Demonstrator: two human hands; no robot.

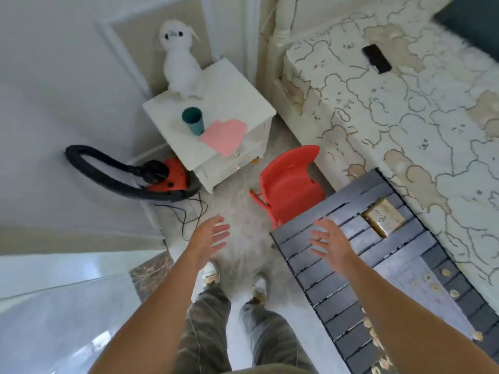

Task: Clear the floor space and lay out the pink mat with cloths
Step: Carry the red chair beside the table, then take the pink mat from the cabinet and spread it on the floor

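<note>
A folded pink mat [224, 136] lies on the white nightstand [243, 90], beside a teal cup [193, 120]. I stand on a shaggy white rug [243, 238]. My left hand [213, 236] is stretched out over the rug, fingers spread, holding nothing. My right hand [328, 242] hovers open above the near corner of a dark slatted table [337, 287]. A small red plastic chair [290, 186] stands on the floor between the nightstand and the slatted table.
An orange and black vacuum cleaner [164, 175] with its hose and cord lies left of the nightstand. A white plush toy [180, 59] sits on the nightstand. A bed [405, 117] with a black phone [376, 58] runs along the right. A gold box [384, 217] rests on the slatted table.
</note>
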